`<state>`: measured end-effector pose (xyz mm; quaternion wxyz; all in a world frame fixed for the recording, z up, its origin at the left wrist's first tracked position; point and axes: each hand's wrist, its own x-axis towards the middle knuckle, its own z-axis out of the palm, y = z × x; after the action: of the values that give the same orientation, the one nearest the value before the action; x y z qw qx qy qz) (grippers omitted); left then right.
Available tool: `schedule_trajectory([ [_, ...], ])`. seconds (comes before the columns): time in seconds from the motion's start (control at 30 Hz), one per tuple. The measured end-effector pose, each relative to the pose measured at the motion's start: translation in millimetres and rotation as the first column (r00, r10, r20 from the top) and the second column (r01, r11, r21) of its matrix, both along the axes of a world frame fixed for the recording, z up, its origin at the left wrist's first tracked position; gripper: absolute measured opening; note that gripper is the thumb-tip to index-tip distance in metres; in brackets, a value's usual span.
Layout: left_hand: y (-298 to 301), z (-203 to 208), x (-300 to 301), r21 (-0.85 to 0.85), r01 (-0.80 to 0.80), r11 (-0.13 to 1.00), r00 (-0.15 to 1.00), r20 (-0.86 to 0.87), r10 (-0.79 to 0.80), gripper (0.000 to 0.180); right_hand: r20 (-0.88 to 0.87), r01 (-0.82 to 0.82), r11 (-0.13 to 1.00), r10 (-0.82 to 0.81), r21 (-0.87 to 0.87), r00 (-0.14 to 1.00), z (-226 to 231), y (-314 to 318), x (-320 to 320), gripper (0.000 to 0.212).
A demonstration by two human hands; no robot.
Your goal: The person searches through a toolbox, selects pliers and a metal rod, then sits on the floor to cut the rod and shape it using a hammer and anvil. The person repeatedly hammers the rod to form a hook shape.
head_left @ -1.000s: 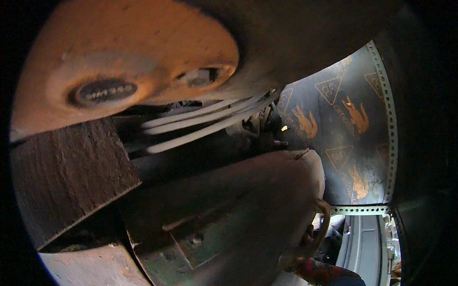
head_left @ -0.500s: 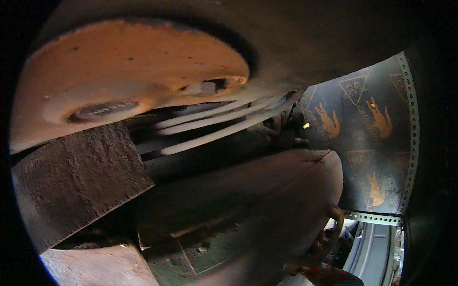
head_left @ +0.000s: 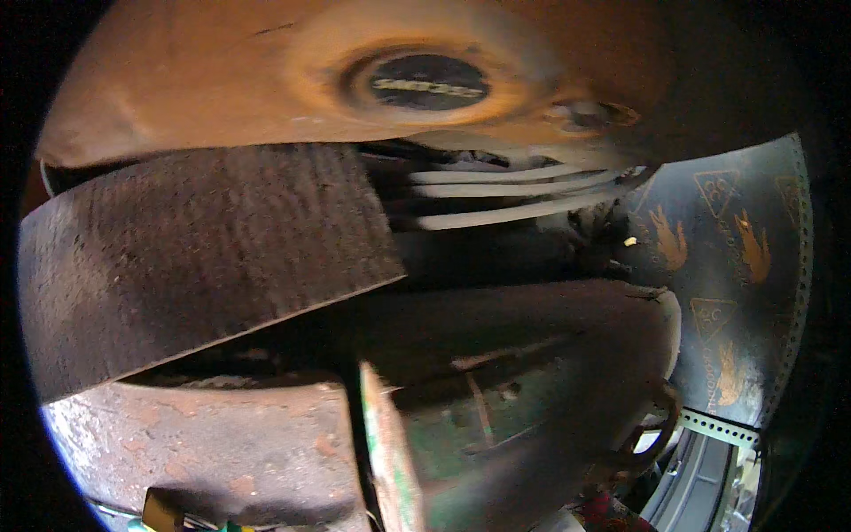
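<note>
Neither of my hands shows in the head view. An orange-painted metal body [head_left: 195, 89] fills the upper part, with a dark round recess [head_left: 430, 82] and a smaller hole on its right. Below it, a worn dark brown slab [head_left: 213, 257] reaches in from the left. Several pale tubes [head_left: 496, 191] run side by side from the slab's end toward the right. Under these lies a large dark casing [head_left: 532, 355] with greenish, scuffed patches. A worn, pinkish-grey metal block [head_left: 239, 426] sits at the lower left.
On the right hangs a dark mudflap-like sheet [head_left: 700, 301] with orange printed figures, edged by a perforated metal strip [head_left: 718, 427]. A curved rusty bar [head_left: 669, 426] stands beside the casing. Small yellowish and green things [head_left: 164, 510] show at the lower left edge, too partial to name.
The view has swung left and tilted down, so the scene sits farther right. More of the brown slab and the pinkish-grey block shows. No hand appears in either frame.
</note>
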<state>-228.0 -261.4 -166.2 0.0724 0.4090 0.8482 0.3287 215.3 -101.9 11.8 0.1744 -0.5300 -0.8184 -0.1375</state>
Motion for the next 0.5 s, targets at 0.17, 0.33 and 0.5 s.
schedule_trajectory([
  [0.17,-12,3,4,-0.019,-0.013,1.0,1.0,0.009,0.013,0.03,-0.005,-0.005,1.0,0.004,-0.001,1.0,-5,3,2,0.097],
  [0.33,-22,0,9,0.0,-0.025,1.0,1.0,-0.002,0.025,0.03,-0.021,-0.026,0.999,0.027,0.028,0.999,-12,7,3,0.097],
  [0.5,-31,-6,22,0.032,-0.026,0.999,1.0,-0.014,0.027,0.029,-0.035,-0.064,0.996,0.066,0.059,0.997,-25,9,7,0.097],
])
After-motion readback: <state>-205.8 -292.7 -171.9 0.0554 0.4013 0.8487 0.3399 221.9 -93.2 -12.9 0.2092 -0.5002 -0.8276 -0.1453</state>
